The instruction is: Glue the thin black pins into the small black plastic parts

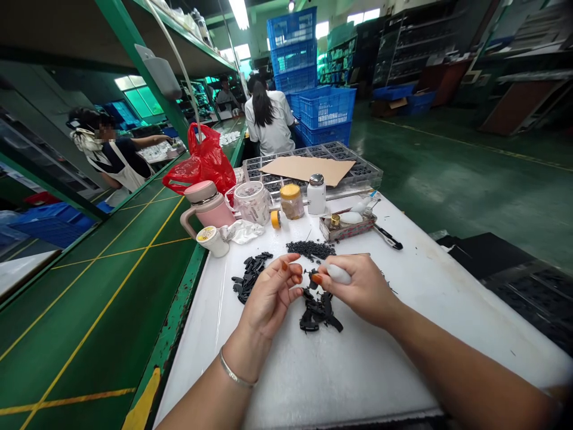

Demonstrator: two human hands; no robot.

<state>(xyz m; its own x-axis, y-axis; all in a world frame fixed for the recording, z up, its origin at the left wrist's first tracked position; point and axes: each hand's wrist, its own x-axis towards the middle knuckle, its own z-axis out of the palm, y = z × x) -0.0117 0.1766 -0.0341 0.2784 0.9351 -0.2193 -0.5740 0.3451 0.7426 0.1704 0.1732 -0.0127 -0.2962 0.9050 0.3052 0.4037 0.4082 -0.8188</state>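
Above the white table (376, 370), my right hand (364, 289) is closed around a small white squeeze bottle (339, 274). A small black part (313, 279) is at its fingertips. My left hand (271, 295) is just left of that part, palm turned up and fingers curled apart, with nothing visible in it. Below and between the hands lies a loose pile of black parts (320, 312). Another black pile (251, 276) is left of my left hand. Tiny black pieces (308, 249) are heaped beyond the hands.
A pink mug (208, 206), clear jar (252, 203), yellow-lidded jar (291, 201), white bottle (316, 196) and small box (349, 226) line the far side. A cutter (388, 237) lies right. Beyond are a tray (371, 173) and cardboard (308, 168); people work farther off.
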